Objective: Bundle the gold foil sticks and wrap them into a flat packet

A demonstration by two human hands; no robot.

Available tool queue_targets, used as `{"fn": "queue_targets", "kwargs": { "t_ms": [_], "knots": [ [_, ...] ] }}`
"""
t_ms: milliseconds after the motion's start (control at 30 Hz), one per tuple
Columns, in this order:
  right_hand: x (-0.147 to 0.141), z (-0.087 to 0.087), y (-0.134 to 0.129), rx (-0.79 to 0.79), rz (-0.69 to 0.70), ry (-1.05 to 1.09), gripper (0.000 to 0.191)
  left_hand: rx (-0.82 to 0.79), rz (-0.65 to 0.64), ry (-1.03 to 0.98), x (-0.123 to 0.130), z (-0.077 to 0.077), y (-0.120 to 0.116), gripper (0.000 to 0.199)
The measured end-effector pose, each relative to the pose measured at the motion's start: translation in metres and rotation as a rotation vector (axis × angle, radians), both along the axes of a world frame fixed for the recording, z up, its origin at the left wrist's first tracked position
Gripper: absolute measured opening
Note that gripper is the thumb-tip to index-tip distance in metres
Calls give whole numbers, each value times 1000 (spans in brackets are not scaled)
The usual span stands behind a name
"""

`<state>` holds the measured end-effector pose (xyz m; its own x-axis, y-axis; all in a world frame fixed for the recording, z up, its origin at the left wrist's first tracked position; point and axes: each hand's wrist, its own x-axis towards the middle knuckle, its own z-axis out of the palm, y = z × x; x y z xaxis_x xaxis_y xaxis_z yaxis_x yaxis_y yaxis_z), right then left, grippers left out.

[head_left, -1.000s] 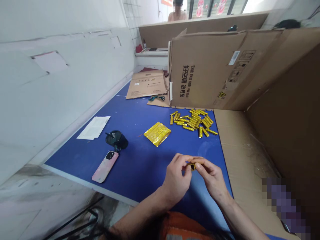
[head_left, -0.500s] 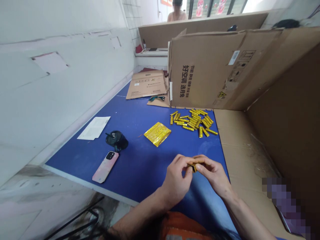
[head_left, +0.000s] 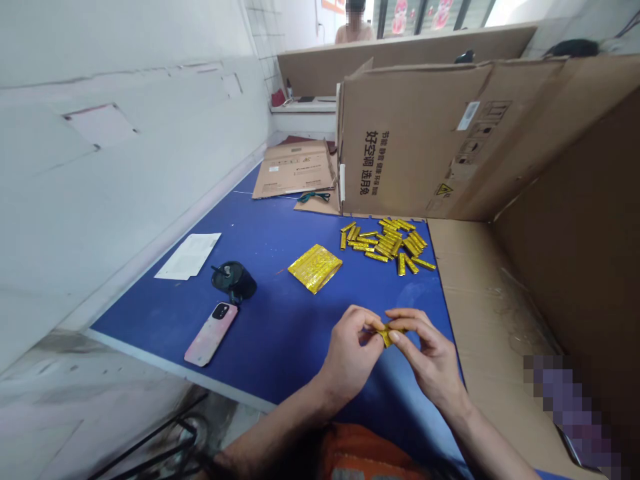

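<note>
Between my two hands is a small piece of gold foil paper [head_left: 386,337], partly covered by the fingers. My left hand [head_left: 354,350] pinches its left side between thumb and forefinger. On the other side my right hand [head_left: 424,350] grips it with thumb and forefinger, the other fingers loosely curled. Beyond the hands lies a pile of small gold folded strips [head_left: 390,243], several of them overlapping. A flat stack of square gold foil sheets [head_left: 315,268] rests on the blue table [head_left: 280,333], left of the pile.
A dark lidded cup [head_left: 234,280], a pink phone [head_left: 211,335] and white paper [head_left: 189,256] are at the left. A tall cardboard panel [head_left: 410,147] stands behind the pile. Flattened cardboard [head_left: 295,170] and a dark green cord [head_left: 314,197] lie further back. A person [head_left: 354,30] is in the background.
The gold foil paper has turned in my fingers, now showing more of its gold face. My right hand's fingers have shifted and spread a little. The pile and the sheets are unmoved.
</note>
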<state>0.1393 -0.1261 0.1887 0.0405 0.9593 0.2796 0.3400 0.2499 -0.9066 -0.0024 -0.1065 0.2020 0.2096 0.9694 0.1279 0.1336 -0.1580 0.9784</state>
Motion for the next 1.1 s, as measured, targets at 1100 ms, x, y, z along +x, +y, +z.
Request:
{"fn": "queue_targets", "kwargs": {
  "t_ms": [1100],
  "knots": [
    [12,8,10,-459,-140,682,17,239,-93,93,-9,6,2,16]
  ]
}}
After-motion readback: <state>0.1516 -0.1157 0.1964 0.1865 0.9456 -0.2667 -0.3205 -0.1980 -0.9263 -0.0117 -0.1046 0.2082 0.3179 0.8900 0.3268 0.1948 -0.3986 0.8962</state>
